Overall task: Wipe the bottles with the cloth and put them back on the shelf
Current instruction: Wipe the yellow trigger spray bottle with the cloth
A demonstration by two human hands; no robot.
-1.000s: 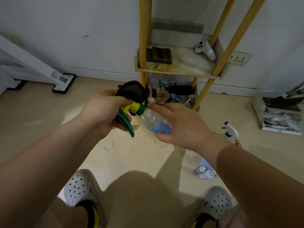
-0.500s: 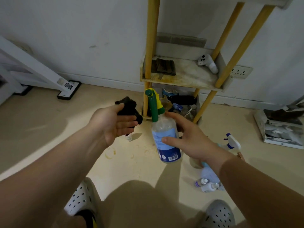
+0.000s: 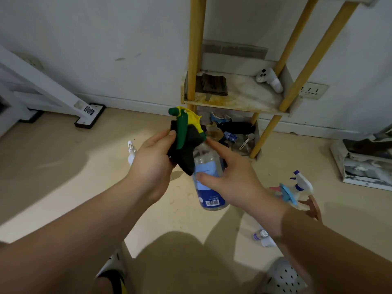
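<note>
A clear spray bottle with a blue label and a green and yellow trigger head stands upright in the air in front of me. My right hand grips its body from the right, thumb across the label. My left hand holds a black cloth pressed round the bottle's neck and trigger. The yellow-framed shelf stands behind, against the wall.
On the floor lie a white spray bottle with a blue nozzle at the right, small bottles near my right foot, and another white bottle left of my hand. A white controller sits on the shelf; clutter fills the bottom tier.
The bottle went from lying sideways between my hands to upright in my right hand. My left hand, briefly apart with the cloth, has come back onto the trigger head.
</note>
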